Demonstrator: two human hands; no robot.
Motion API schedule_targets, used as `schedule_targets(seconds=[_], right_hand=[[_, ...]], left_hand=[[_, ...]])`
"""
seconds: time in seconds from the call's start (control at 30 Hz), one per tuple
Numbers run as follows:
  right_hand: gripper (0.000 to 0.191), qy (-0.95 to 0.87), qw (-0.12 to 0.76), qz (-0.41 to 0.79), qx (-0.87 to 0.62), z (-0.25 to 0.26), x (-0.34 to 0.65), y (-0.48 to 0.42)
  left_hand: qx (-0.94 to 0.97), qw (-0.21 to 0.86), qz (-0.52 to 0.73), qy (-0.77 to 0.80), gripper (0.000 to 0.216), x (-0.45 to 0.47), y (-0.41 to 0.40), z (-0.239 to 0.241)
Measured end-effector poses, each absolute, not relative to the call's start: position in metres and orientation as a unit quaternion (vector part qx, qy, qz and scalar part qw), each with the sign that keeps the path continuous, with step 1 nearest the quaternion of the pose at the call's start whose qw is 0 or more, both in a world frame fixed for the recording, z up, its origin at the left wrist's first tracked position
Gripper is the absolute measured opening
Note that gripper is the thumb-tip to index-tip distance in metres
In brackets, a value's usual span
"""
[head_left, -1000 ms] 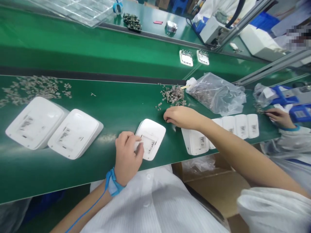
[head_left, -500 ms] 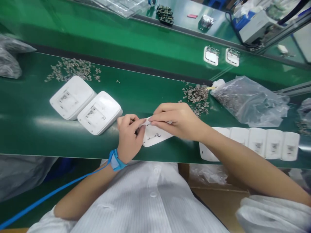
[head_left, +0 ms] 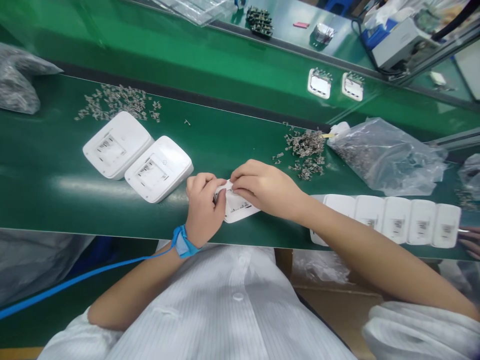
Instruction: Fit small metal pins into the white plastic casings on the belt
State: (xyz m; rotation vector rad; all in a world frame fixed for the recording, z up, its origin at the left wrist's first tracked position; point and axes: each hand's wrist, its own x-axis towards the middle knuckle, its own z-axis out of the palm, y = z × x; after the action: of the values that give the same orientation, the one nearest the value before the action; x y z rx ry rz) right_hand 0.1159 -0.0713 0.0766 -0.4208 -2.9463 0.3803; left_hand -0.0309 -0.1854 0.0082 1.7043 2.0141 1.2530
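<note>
White plastic housing [head_left: 240,211] lies label side up near the front edge of the green tabletop [head_left: 225,142]. The left hand [head_left: 202,210] clasps its left end and the right hand [head_left: 264,187] pinches at its upper edge; whether those fingertips grip a small piece is hidden. The work likely goes best with the housing pinned flat and the right hand pressing squarely, with the loose metal pieces [head_left: 305,147] within reach.

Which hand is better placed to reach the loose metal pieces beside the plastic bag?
Right, probably: the right hand rests on the white case nearest the metal pieces; the left hand holds the case's other side.
</note>
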Motion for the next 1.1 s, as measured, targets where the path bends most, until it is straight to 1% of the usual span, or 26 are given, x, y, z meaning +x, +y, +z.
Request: schedule_targets(seconds=[0.17, 0.37, 0.43, 0.57, 0.6, 0.73, 0.87, 1.0, 1.1], right_hand=[[0.029, -0.978, 0.057, 0.124, -0.155, 0.068, 0.109, -0.071], [0.026, -0.98, 0.019, 0.133, -0.15, 0.07, 0.104, -0.07], [0.021, -0.975, 0.013, 0.145, -0.168, 0.07, 0.1, -0.069], [0.003, -0.972, -0.004, 0.133, -0.194, 0.068, 0.097, -0.063], [0.001, -0.975, 0.007, 0.128, -0.181, 0.067, 0.099, -0.061], [0.008, -0.98, 0.102, 0.143, -0.097, 0.061, 0.119, -0.063], [0.015, -0.971, 0.176, 0.12, -0.11, 0.05, 0.138, -0.069], [0.018, -0.968, 0.217, 0.082, -0.098, 0.045, 0.14, -0.073], [0.021, -0.97, 0.22, 0.064, -0.087, 0.045, 0.137, -0.074]], left_hand=[[0.582, 0.105, 0.426, 0.685, 0.016, -0.031, -0.186, 0.008], [0.576, 0.111, 0.425, 0.69, 0.015, -0.03, -0.186, 0.009], [0.576, 0.112, 0.423, 0.691, 0.014, -0.03, -0.186, 0.009], [0.573, 0.114, 0.418, 0.696, 0.011, -0.029, -0.186, 0.011], [0.571, 0.113, 0.417, 0.699, 0.011, -0.029, -0.185, 0.011], [0.57, 0.099, 0.421, 0.699, 0.01, -0.028, -0.185, 0.009], [0.581, 0.089, 0.433, 0.684, 0.011, -0.027, -0.184, 0.008], [0.568, 0.095, 0.425, 0.698, 0.011, -0.027, -0.184, 0.009], [0.563, 0.105, 0.417, 0.705, 0.01, -0.027, -0.184, 0.009]])
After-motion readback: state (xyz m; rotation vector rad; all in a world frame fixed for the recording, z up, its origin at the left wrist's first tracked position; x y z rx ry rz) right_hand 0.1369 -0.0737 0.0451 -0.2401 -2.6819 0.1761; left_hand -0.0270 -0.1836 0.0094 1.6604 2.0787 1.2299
